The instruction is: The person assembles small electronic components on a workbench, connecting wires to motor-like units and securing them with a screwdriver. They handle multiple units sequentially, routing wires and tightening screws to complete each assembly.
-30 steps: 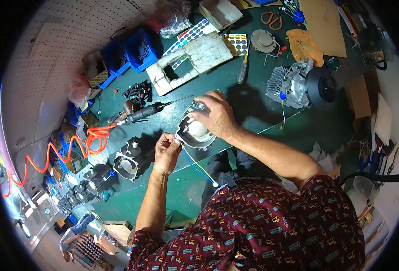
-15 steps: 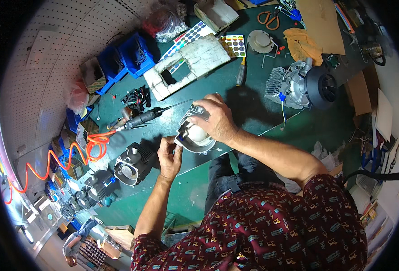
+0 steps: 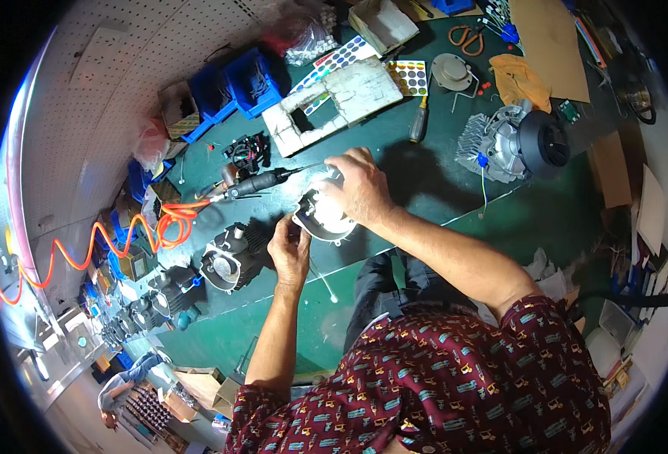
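Note:
In front of me, over the green bench, I hold a round, hollow metal housing (image 3: 323, 225) with its bowl-shaped inside facing up and shining brightly. My left hand (image 3: 288, 253) pinches its near left rim between thumb and fingers. From above, my right hand (image 3: 358, 185) grips the far right rim, its fingers wrapped over the edge and partly hidden. A thin wire with a white end (image 3: 332, 297) hangs past the bench edge below the housing. Just beyond the left side of the housing lies a black air screwdriver (image 3: 258, 182), its long bit pointing at my right hand.
An orange coiled hose (image 3: 84, 261) runs left from the screwdriver. Dark finned housings (image 3: 226, 261) line the bench at left. A motor with a black fan (image 3: 542, 144) stands right. Beyond are a worn white block (image 3: 372, 91), blue bins (image 3: 251, 85) and a hand screwdriver (image 3: 419, 125).
My view has shifted, so the bench things appear further right. The housing has turned slightly in my hands, both still gripping it. The white-ended wire now hangs into sight at the bench edge.

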`<state>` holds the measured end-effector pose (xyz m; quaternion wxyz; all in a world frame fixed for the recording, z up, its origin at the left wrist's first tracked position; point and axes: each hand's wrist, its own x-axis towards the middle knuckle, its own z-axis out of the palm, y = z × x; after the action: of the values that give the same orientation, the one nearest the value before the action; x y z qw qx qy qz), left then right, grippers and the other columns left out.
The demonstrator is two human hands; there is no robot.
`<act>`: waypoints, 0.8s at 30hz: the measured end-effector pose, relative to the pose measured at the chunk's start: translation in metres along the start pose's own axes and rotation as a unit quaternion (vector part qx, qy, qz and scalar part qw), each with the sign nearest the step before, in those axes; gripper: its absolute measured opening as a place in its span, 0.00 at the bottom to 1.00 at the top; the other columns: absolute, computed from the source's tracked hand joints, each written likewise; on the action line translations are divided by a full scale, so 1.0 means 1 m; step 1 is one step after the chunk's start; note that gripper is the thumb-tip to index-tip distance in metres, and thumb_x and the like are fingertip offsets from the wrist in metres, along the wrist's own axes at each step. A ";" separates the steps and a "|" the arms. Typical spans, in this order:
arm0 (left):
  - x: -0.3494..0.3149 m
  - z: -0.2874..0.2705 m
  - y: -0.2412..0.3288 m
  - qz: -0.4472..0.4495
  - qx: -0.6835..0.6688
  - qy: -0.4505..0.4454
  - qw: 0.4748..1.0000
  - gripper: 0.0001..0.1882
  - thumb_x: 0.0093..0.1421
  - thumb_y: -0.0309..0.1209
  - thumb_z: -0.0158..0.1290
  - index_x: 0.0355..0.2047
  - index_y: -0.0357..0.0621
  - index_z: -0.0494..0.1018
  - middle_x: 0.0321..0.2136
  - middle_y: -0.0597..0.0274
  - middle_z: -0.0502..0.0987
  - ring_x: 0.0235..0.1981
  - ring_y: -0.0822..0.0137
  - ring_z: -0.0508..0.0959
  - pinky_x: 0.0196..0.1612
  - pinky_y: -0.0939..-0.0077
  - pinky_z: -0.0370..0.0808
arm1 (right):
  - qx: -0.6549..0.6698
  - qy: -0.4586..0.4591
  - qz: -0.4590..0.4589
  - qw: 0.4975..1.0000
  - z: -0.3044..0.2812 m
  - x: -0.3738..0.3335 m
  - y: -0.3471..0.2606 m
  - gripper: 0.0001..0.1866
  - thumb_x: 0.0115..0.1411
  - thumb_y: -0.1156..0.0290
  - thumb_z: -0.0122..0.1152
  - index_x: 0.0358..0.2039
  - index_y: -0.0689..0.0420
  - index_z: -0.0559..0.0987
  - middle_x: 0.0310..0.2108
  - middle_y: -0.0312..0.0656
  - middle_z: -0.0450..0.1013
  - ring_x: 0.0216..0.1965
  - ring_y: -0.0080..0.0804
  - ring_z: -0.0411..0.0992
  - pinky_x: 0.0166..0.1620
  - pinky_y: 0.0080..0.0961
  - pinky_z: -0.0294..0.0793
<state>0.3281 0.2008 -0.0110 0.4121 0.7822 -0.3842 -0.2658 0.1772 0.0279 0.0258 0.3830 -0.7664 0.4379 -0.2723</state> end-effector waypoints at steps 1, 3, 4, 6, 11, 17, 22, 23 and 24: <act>0.000 0.000 -0.005 -0.011 -0.030 0.001 0.999 0.19 0.61 0.23 0.65 0.51 0.31 0.75 0.32 0.64 0.79 0.31 0.78 0.74 0.38 0.80 0.76 | -0.008 -0.007 -0.002 1.000 0.002 0.001 -0.003 0.22 0.53 0.59 0.76 0.44 0.59 0.83 0.43 0.46 0.75 0.51 0.46 0.72 0.51 0.41 0.78; -0.003 -0.001 -0.013 -0.024 -0.130 -0.006 0.991 0.16 0.65 0.22 0.61 0.52 0.30 0.75 0.37 0.62 0.81 0.35 0.76 0.77 0.40 0.78 0.77 | -0.018 -0.012 -0.010 1.000 0.007 0.002 -0.009 0.21 0.54 0.58 0.75 0.43 0.58 0.83 0.43 0.46 0.74 0.52 0.46 0.71 0.51 0.42 0.78; -0.004 -0.001 -0.012 -0.034 -0.191 -0.004 0.981 0.15 0.66 0.21 0.59 0.52 0.30 0.75 0.38 0.62 0.82 0.36 0.75 0.78 0.41 0.78 0.78 | -0.025 -0.015 -0.014 0.999 0.009 0.003 -0.011 0.21 0.54 0.58 0.75 0.44 0.58 0.83 0.43 0.46 0.74 0.52 0.46 0.71 0.50 0.42 0.78; -0.003 -0.007 -0.012 -0.055 -0.239 -0.025 0.969 0.13 0.67 0.20 0.57 0.52 0.31 0.75 0.40 0.61 0.82 0.37 0.74 0.79 0.42 0.76 0.79 | -0.039 -0.021 -0.020 0.999 0.013 0.004 -0.016 0.22 0.54 0.58 0.75 0.44 0.58 0.82 0.43 0.46 0.74 0.52 0.46 0.70 0.50 0.42 0.78; 0.003 -0.017 -0.025 -0.120 -0.301 -0.074 0.943 0.10 0.69 0.24 0.57 0.48 0.34 0.77 0.38 0.61 0.83 0.35 0.73 0.80 0.40 0.75 0.81 | -0.043 -0.035 -0.015 0.998 0.019 0.006 -0.020 0.22 0.54 0.58 0.75 0.43 0.59 0.82 0.43 0.46 0.73 0.52 0.47 0.70 0.50 0.43 0.78; 0.009 -0.024 -0.040 -0.156 -0.364 -0.121 0.910 0.08 0.68 0.24 0.58 0.45 0.36 0.78 0.34 0.64 0.82 0.33 0.74 0.80 0.38 0.76 0.81 | -0.069 -0.043 -0.025 0.996 0.026 0.007 -0.027 0.21 0.54 0.58 0.75 0.43 0.58 0.82 0.42 0.46 0.73 0.52 0.46 0.70 0.49 0.44 0.79; -0.003 -0.025 -0.050 -0.121 -0.387 -0.110 0.908 0.04 0.67 0.22 0.58 0.41 0.38 0.77 0.33 0.66 0.81 0.33 0.75 0.80 0.40 0.74 0.81 | -0.080 -0.051 -0.008 0.995 0.033 0.007 -0.042 0.23 0.52 0.58 0.76 0.44 0.59 0.83 0.42 0.44 0.75 0.52 0.43 0.71 0.51 0.43 0.78; -0.003 -0.021 -0.054 -0.129 -0.371 -0.088 0.915 0.04 0.67 0.21 0.58 0.42 0.38 0.76 0.35 0.66 0.81 0.34 0.76 0.80 0.41 0.75 0.80 | -0.083 -0.052 -0.003 0.995 0.035 0.007 -0.044 0.23 0.52 0.59 0.76 0.44 0.59 0.83 0.42 0.44 0.74 0.53 0.43 0.71 0.51 0.43 0.78; 0.000 -0.020 -0.052 -0.112 -0.363 -0.088 0.921 0.05 0.68 0.21 0.57 0.43 0.38 0.76 0.36 0.66 0.81 0.36 0.76 0.80 0.41 0.75 0.80 | -0.088 -0.052 0.002 0.995 0.035 0.008 -0.046 0.23 0.52 0.59 0.76 0.44 0.59 0.83 0.42 0.43 0.74 0.53 0.43 0.71 0.51 0.43 0.78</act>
<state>0.3628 0.2284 -0.0446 0.6001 0.5898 -0.2061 -0.4995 0.2282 0.0474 0.0447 0.3372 -0.8094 0.4408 -0.1920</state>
